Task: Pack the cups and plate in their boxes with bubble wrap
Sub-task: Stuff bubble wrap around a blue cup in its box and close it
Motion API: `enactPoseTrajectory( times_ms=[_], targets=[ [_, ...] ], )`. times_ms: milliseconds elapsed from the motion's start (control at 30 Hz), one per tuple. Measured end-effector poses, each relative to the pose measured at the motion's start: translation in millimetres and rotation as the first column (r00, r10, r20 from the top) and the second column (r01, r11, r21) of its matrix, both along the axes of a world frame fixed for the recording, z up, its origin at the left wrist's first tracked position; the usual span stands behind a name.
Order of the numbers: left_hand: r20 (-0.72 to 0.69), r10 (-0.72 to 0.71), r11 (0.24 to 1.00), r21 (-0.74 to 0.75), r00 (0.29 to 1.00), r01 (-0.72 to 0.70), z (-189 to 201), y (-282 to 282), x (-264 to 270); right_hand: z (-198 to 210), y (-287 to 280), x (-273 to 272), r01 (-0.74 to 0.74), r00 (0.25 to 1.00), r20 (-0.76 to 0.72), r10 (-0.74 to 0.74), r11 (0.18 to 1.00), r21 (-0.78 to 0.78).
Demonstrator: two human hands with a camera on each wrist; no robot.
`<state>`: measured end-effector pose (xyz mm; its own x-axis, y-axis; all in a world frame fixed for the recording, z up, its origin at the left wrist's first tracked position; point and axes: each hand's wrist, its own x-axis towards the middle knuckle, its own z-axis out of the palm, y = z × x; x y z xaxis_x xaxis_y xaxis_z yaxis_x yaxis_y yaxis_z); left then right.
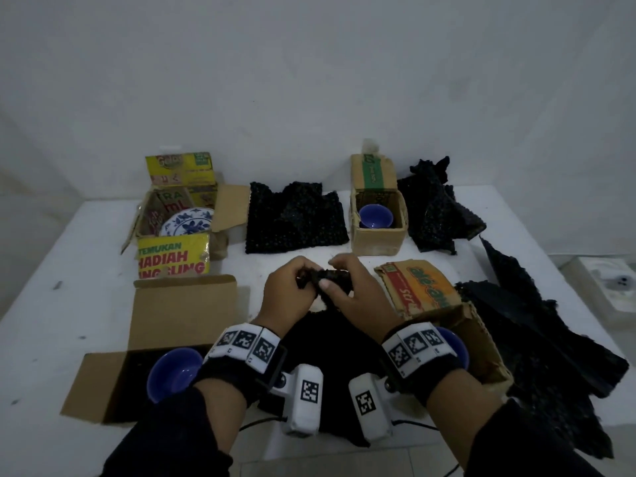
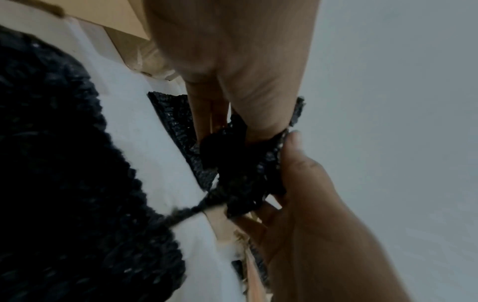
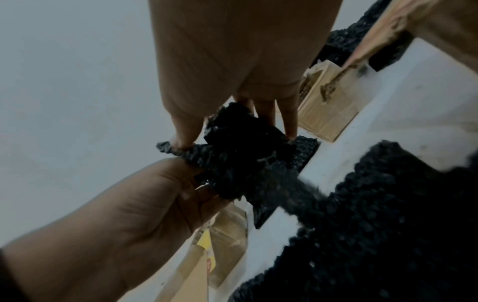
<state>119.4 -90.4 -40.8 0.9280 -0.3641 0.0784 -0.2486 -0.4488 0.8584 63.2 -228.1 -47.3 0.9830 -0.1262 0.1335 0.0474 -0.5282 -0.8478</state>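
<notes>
Both hands hold one bunched piece of black bubble wrap (image 1: 339,283) above the table's middle. My left hand (image 1: 303,275) pinches its left side, and my right hand (image 1: 327,285) grips its right side. The left wrist view shows the wad (image 2: 240,173) between my left fingers (image 2: 207,114) and the right hand (image 2: 297,163). A larger black sheet (image 1: 327,359) lies under my wrists. Blue cups sit in the near-left plain box (image 1: 175,373), the near-right printed box (image 1: 456,342) and the far small box (image 1: 375,216). A blue-patterned plate (image 1: 187,222) leans in the yellow box.
More black bubble wrap lies at the far middle (image 1: 296,218), far right (image 1: 437,208) and along the right side (image 1: 537,342). Open box flaps (image 1: 182,311) stand left and right of my hands. The white table (image 1: 69,270) ends near a wall behind.
</notes>
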Motion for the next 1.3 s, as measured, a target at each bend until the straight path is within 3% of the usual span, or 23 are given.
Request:
enactPoseTrajectory(
  times_ms=[133,300,433,533,733,900,1133,1300],
  targets=[
    [-0.07,-0.051,0.989,-0.146,0.996,0.041,26,14,12,24,6,6,-0.094,0.986,0.133,0.097,0.995,-0.028],
    [-0.051,-0.019,0.971,-0.239,0.998,0.006,49,41,15,39,46,19,-0.009,0.951,0.309,0.0,1.0,0.027],
    [-0.014,0.089,0.956,-0.278,0.996,-0.089,56,64,14,49,98,27,0.047,0.977,0.195,-0.086,0.979,0.197],
    [0.0,0.118,0.958,-0.264,0.993,-0.114,54,90,19,53,131,30,0.03,0.995,0.081,-0.052,0.967,0.252],
    [-0.009,0.148,0.965,-0.215,0.989,-0.147,36,143,17,32,183,29,0.002,0.999,0.035,-0.009,0.984,0.18],
    [0.021,0.052,0.99,-0.133,0.998,-0.049,9,176,4,18,200,21,-0.011,1.0,-0.025,0.011,0.999,0.031],
    [0.046,-0.124,0.992,-0.011,0.991,0.125,-11,208,-3,-7,217,3,0.074,0.996,-0.042,-0.08,0.99,-0.117],
    [0.16,-0.215,0.975,0.095,0.963,0.202,-27,235,-4,-16,222,-4,0.114,0.992,-0.015,-0.127,0.935,-0.337]
  ],
)
